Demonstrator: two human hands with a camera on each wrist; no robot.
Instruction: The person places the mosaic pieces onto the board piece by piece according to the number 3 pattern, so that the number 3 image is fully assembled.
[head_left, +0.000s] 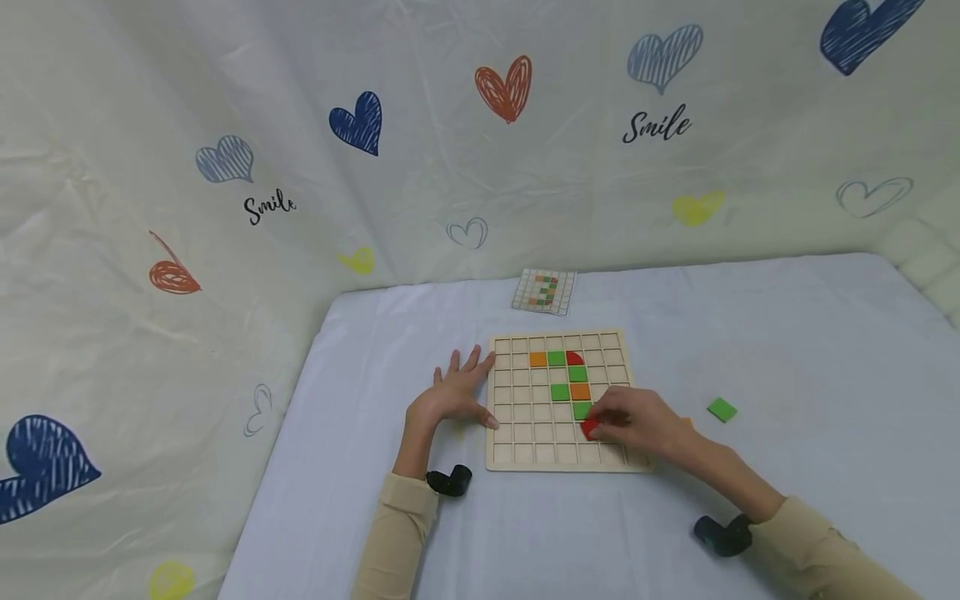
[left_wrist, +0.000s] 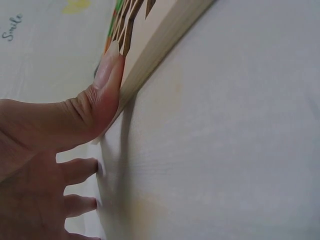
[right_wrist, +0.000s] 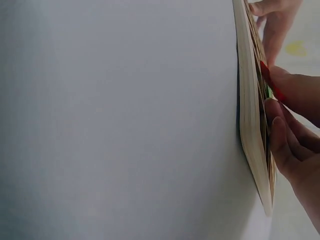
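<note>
A wooden grid board (head_left: 517,458) lies flat in the head view. My left hand (head_left: 453,396) rests at its left side with fingers spread, and the thumb (left_wrist: 107,82) touches the board's edge in the left wrist view. Between thumb and fingers my right hand (head_left: 641,417) pinches a red tile (head_left: 588,430), tilted over the board's lower middle in the right wrist view. Just above it sits a green tile (head_left: 582,410). Further up the grid are an orange tile (head_left: 537,359), a rounded red tile (head_left: 574,358) and several more green and orange ones.
A printed pattern card (head_left: 543,292) lies beyond the board near the wall cloth. Right of the board is a loose green tile (head_left: 722,409), and an orange piece (head_left: 687,422) peeks from behind the right wrist. Black wrist devices (head_left: 450,481) show at both cuffs.
</note>
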